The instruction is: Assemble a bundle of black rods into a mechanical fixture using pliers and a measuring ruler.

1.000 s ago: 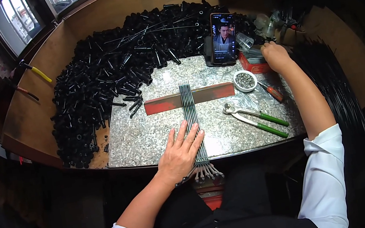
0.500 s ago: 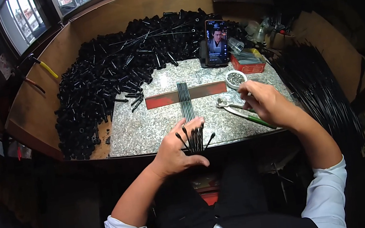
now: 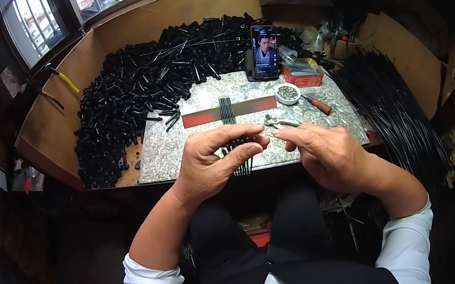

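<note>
Several thin black rods (image 3: 226, 109) lie side by side across a red and grey bar (image 3: 203, 117) on the speckled stone slab (image 3: 168, 160). My left hand (image 3: 209, 159) is over their near ends, with fingers curled and thumb pointing right; whatever it pinches is hidden. Close to its fingertips, my right hand (image 3: 331, 155) has thumb and index finger brought together, and any small piece between them is too small to make out. Pincers (image 3: 281, 122) lie just beyond my right hand, which covers their handles. Behind them is a round white dish (image 3: 288, 94) of small metal pieces.
A heap of black tubular parts (image 3: 130, 92) fills the left and back. A phone (image 3: 265, 53) stands behind the slab, beside a red box (image 3: 304, 76). An orange-handled screwdriver (image 3: 320, 105) lies near the dish. Long black rods (image 3: 393, 98) are bundled at the right.
My left hand has turned and curled its fingers, where before it was spread under the rod ends. My right hand has moved from beside the dish toward the left fingertips. The view has shifted slightly.
</note>
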Motion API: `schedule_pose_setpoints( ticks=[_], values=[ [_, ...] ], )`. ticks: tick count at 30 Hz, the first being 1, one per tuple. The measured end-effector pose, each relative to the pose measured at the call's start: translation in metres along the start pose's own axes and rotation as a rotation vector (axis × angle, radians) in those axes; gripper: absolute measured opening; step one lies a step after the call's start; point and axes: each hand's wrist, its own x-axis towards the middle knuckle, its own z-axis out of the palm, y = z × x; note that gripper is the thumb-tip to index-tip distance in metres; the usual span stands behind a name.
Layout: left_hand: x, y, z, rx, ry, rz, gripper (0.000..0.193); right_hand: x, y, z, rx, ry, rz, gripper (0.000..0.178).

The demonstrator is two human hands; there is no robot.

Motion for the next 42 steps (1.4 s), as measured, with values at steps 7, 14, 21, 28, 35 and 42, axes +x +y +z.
schedule_pose_setpoints(
  ticks=[7,14,21,28,35,42],
  values=[
    [-0.005,-0.006,0.001,-0.162,0.064,-0.127,0.028,0.001,-0.004,-0.002,-0.073,-0.039,0.036,0.056],
    [0.001,-0.008,0.002,0.021,0.122,0.013,0.012,0.009,-0.01,-0.005,-0.117,-0.022,0.018,0.051],
    [0.0,-0.011,0.003,-0.047,0.135,-0.02,0.017,0.011,-0.007,-0.004,-0.179,0.029,0.022,0.043],
    [-0.001,-0.012,0.001,-0.024,0.116,0.005,0.017,0.015,-0.007,-0.004,-0.178,0.046,0.009,0.043],
    [0.001,-0.009,0.002,0.043,0.081,0.047,0.015,0.015,-0.008,-0.004,-0.193,0.052,0.005,0.042],
    [0.003,-0.006,0.005,0.075,0.055,0.024,0.018,0.017,-0.008,-0.004,-0.185,0.101,-0.036,0.037]
  ],
)
